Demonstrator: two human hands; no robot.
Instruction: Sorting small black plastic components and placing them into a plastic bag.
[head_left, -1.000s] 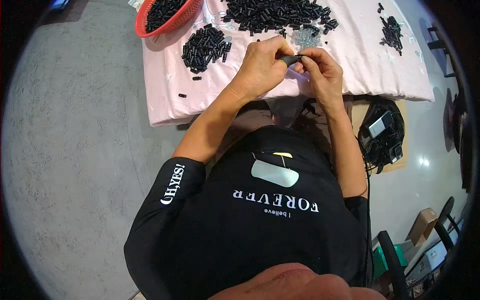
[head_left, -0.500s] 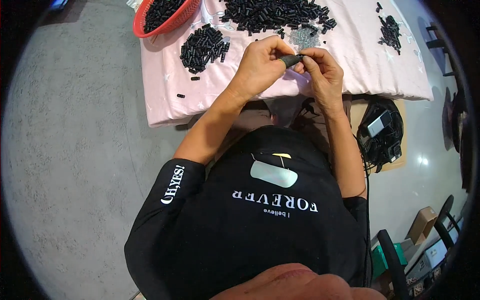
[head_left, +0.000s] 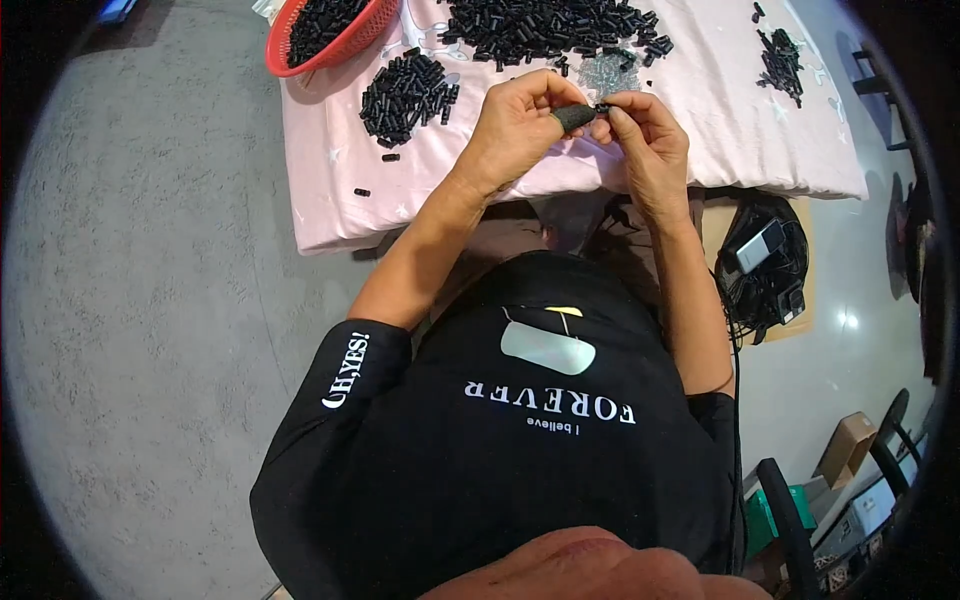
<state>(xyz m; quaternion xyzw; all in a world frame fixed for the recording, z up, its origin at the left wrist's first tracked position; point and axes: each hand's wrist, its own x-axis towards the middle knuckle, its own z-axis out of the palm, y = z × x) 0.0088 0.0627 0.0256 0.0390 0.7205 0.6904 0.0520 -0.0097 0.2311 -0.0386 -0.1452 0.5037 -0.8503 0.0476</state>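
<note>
Left hand [head_left: 525, 128] and right hand [head_left: 655, 148] pinch one small black tube [head_left: 602, 108], each grip narrow, inside the near edge of the desk [head_left: 425, 185]; pink cloth [head_left: 725, 125] stretches right toward a small pile [head_left: 780, 68].

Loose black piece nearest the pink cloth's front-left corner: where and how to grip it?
Probably mid-length, pinched across its long sides, straight down from above. The black piece lies on its side, length roughly left to right, on the pink cloth, apart from the nearby black pile, leaving room at front and back.
</note>
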